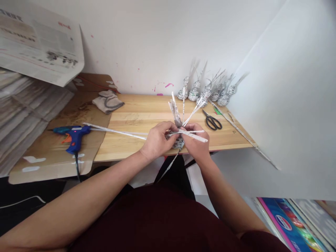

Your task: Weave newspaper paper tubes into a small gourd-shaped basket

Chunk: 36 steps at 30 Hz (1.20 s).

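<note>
Both my hands meet over a small woven newspaper piece (177,142) near the front edge of the wooden table. Rolled newspaper strips (194,112) fan up and out of it, and one long strip (118,131) runs off to the left. My left hand (159,138) pinches the strips with thumb and fingers. Facing it, my right hand (196,141) is closed on the strips from the other side, two strip ends (195,135) crossing over its fingers. Much of the woven body is hidden behind the fingers.
A blue glue gun (76,136) lies on cardboard (52,168) at left, below a grey cloth (107,101). Newspapers (23,115) are stacked far left. Black scissors (212,120) lie right of my hands. Several woven newspaper figures (194,91) stand by the wall. A long strip (244,136) overhangs the right edge.
</note>
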### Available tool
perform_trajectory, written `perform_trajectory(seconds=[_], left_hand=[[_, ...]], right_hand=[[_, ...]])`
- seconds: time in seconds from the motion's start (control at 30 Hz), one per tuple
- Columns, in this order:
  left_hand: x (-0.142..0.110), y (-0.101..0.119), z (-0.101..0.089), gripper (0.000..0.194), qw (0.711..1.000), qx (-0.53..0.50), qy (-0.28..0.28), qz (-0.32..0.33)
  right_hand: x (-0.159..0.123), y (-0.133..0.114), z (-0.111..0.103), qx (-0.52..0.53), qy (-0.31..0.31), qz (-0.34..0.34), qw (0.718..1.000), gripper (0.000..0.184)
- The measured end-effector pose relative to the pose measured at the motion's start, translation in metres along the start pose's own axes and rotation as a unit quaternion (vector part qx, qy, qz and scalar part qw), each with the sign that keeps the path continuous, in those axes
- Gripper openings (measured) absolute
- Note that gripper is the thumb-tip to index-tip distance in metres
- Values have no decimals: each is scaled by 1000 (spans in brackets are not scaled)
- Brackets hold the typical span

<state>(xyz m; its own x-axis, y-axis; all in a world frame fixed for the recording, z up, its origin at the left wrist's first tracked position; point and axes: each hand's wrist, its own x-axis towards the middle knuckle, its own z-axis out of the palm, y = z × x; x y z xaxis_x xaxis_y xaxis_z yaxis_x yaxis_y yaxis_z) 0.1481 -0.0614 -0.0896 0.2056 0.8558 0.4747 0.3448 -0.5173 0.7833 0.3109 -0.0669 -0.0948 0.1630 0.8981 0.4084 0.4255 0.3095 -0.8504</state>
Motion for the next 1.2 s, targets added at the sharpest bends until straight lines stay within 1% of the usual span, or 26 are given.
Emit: perform_trajectory(seconds=[0.17,0.27,0.37,0.47,0.53,0.63,0.77,0.97,1.1,1.2], left_hand=[[-4,-3,-1,13,998,37,5,57],[-5,-3,-2,16,994,55,0,94],[-6,-4,-3,18,990,67,-8,123],[-7,-7,-3,19,987,65,-6,146],[-8,-9,-3,21,986,70,-3,151],[-10,-8,-2,24,987,85,-6,137],[-8,-1,-4,25,992,72,-1,104],[4,8,-7,15,998,51,-3,37],[7,8,-7,12,997,66,-16,39],[7,9,-8,11,997,79,-5,24]], right_hand=[[3,-4,3,-1,23,38,999,22],[7,-4,3,20,14,56,998,19],[10,-1,4,50,6,75,996,21],[10,0,4,65,-2,74,995,21],[10,0,5,62,7,69,996,21],[8,-1,6,74,27,73,994,18],[4,0,10,120,35,65,990,19],[-2,0,12,164,46,56,984,22],[-4,-2,12,179,45,55,981,21],[-5,-4,11,202,31,55,977,22]])
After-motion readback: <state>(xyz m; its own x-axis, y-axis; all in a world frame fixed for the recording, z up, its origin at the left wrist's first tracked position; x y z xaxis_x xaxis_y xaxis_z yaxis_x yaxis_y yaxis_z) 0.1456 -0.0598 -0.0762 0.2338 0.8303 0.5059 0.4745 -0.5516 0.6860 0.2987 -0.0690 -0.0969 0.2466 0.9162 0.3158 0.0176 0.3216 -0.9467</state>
